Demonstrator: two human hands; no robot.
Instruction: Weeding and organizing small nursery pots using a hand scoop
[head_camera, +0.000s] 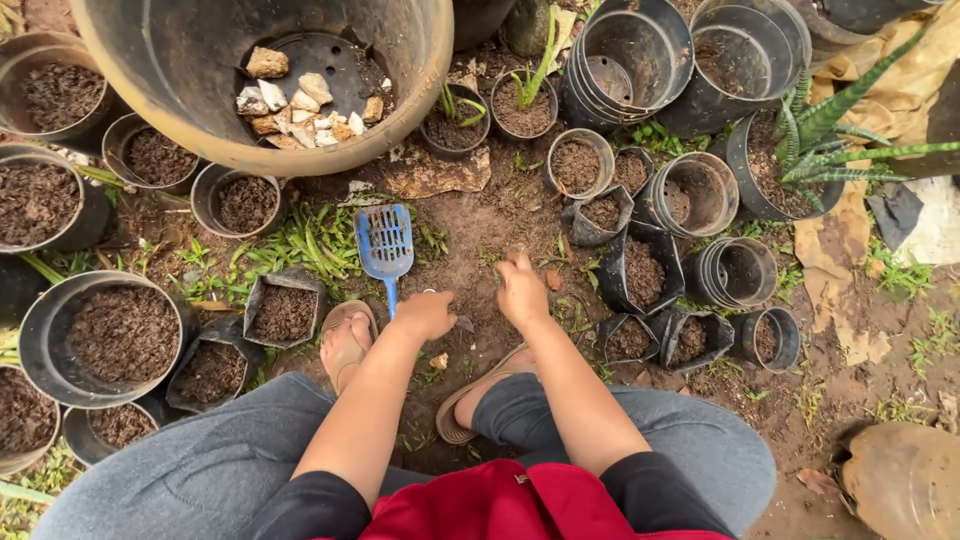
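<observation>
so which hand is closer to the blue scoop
Left. The left hand is at the tip of the blue scoop's handle, touching it or nearly so. The right hand is off to the scoop's right over bare soil, clearly apart from it.

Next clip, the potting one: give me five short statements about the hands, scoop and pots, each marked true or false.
1. The left hand is on the blue scoop, at its handle end. True.
2. The big tilted pot holds soil. False: stones lie in it.
3. The right hand holds a pot. False: it is over bare ground, nothing visibly in it.
4. A striped plant grows at the right. True.
5. The person is barefoot. False: sandals are worn.
</observation>
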